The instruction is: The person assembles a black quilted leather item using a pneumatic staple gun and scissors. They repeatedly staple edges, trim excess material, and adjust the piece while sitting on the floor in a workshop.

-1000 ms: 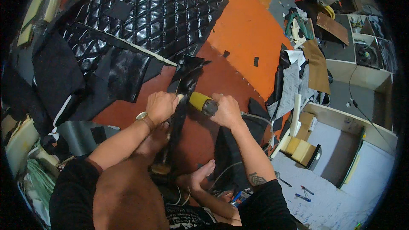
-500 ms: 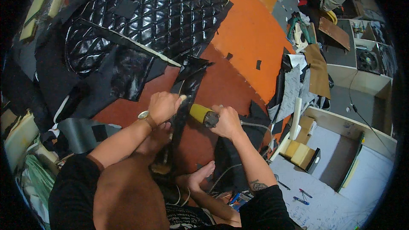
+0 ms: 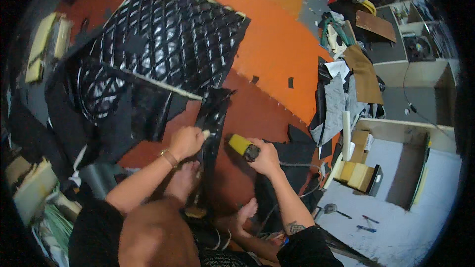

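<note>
Black strip is lying mid-floor, long axis running roughly 12 to 6 o'clock, far end leaning slightly toward 1. Yellow tool is sitting just off its 3 o'clock side, apart from it, long axis running 10 to 4, yellow end pointing at 10. Quilted black panel is spreading out at 11, its near corner coming close to the strip's far end; bare foot is crowding the strip's edge at 7. Reddish floor is giving open room between strip and tool and up toward 1, running into orange floor; black cloth is taking up 4 to 5. Right hand: fingers are wrapping round the tool's dark end. Left hand: fingers are curling nearly closed, gripping a small pale piece at the strip's 9 o'clock edge; I'm not managing to tell what it is.
</note>
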`<state>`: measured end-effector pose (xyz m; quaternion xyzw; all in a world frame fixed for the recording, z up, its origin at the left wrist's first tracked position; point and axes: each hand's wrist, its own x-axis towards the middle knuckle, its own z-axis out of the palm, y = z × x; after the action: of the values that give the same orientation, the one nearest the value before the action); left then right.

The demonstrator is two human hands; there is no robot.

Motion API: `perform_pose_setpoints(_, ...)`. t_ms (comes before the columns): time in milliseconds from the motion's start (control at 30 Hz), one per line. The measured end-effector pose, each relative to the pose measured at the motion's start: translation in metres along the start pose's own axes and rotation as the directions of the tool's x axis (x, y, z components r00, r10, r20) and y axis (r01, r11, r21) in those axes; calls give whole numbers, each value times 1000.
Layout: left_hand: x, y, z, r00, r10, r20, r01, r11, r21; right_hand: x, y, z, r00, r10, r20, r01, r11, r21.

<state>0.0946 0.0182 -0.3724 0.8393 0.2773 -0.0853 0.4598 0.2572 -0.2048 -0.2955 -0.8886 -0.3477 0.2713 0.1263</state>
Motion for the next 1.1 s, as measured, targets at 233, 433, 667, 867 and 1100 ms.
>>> perform_pose_setpoints(233, 56, 98, -51, 884, 360, -298, -315, 930, 189, 18, 46, 0, 888, 447, 102, -450, 893, 2)
perform_pose_setpoints(433, 120, 175, -8, 890, 455, -43, -253, 570, 782, 16, 53, 3, 868, 491, 76, -494, 869, 24)
perform_pose_setpoints(667, 163, 155, 47, 978, -23, -208, 209, 159, 965, 14, 56, -1, 888, 449, 102, -454, 890, 34)
perform_pose_setpoints(867, 170, 114, 30, 997, -24, -71, 71, 599, 797, 11, 54, -6, 888, 443, 120, -451, 892, 44)
perform_pose_setpoints(1100, 150, 99, -3, 999, 13, -40, 13, 803, 596, 9, 53, -8, 892, 432, 130, -443, 893, 72)
